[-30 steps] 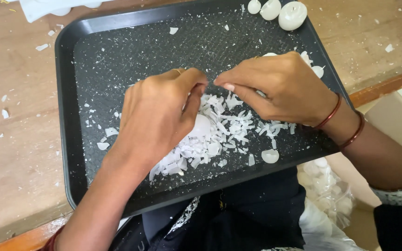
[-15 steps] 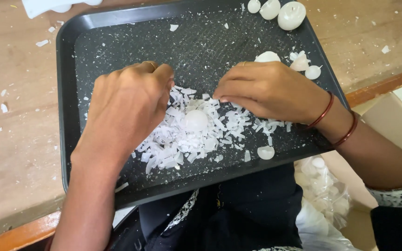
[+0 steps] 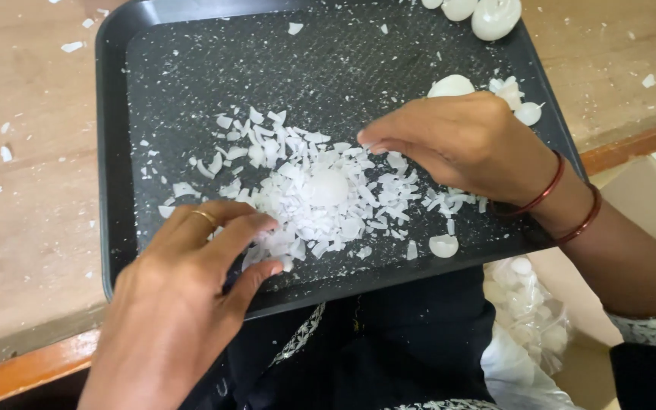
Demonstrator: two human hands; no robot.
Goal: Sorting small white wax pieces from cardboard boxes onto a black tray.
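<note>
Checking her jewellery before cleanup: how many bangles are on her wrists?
2: both red bangles sit on the right wrist, one nearer the right hand, one farther up. The left wrist is out of view.

One tray (image 3: 115, 114), two hands, two bangles (image 3: 540, 197).

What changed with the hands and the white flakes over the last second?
The left hand slid back to the tray's near edge and the right hand drew rightward, uncovering the flake pile and a round white lump in it. Neither hand grips anything. Tray and the white pieces at its far corner stayed put.
</note>
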